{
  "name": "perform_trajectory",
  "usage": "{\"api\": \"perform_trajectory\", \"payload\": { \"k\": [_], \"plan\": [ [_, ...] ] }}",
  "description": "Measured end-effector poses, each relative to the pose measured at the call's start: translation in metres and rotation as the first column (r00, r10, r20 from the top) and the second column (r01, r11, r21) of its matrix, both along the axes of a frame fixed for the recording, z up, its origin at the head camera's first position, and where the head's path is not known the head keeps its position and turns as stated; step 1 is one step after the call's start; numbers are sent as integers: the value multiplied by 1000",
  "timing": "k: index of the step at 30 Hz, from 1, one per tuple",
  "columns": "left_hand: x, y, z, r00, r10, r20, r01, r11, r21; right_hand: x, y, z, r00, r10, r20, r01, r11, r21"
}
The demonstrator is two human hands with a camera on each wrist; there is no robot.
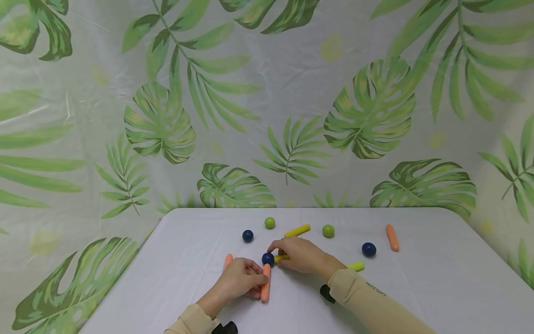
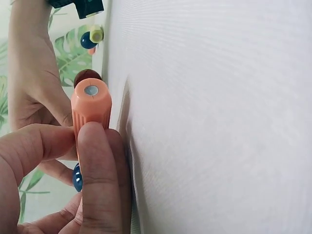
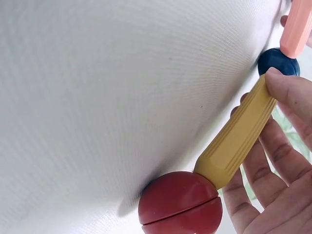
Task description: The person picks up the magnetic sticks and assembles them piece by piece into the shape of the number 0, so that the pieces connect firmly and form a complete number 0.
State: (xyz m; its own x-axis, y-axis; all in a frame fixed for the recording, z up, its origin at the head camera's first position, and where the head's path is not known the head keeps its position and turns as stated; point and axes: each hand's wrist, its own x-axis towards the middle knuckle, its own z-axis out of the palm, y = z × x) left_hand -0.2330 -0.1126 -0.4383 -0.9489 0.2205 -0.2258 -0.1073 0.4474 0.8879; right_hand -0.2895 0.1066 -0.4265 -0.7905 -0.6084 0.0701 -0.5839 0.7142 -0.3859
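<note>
Orange stick (image 1: 265, 291), pinched in the left hand (image 1: 242, 279) low at the white table (image 1: 187, 227), has its far end against a blue ball (image 1: 268, 259); rightward, the right hand (image 1: 301, 254) grips a yellow stick (image 3: 239, 131) running from that ball to a red ball (image 3: 180, 204). These four look joined or nearly so; other sticks (image 1: 297, 230) and balls (image 1: 369, 249), behind and farther right, seem still unjoined. No container shows.
</note>
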Motion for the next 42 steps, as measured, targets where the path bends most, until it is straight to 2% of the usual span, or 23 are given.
{"api": "perform_trajectory", "payload": {
  "k": [18, 25, 29, 34, 38, 42],
  "plan": [
    [-1, 2, 1, 1000, 12, -13, -12, 1000, -25, -2, -1, 3, 1000, -12, 8, 12, 1000, -6],
    [-1, 0, 1, 1000, 2, -18, -2, 1000, -9, -2, -6, 4, 999, 34, -3, -34, 999, -43],
    [-1, -4, 3, 999, -20, -27, 20, 1000, -4, -3, -9, 3, 999, 34, 13, -33, 998, -46],
    [-7, -16, 13, 993, -46, -108, 41, 998, -47, -3, -10, 1, 999, 32, 8, -32, 998, -45],
    [-17, -27, 25, 983, -36, -181, 14, 992, -124, -2, -11, 0, 999, 33, 11, -32, 998, -46],
    [-29, -38, 37, 966, -22, -257, -32, 978, -205, -2, -13, 1, 999, 29, 27, -28, 999, -42]
  ]
}}
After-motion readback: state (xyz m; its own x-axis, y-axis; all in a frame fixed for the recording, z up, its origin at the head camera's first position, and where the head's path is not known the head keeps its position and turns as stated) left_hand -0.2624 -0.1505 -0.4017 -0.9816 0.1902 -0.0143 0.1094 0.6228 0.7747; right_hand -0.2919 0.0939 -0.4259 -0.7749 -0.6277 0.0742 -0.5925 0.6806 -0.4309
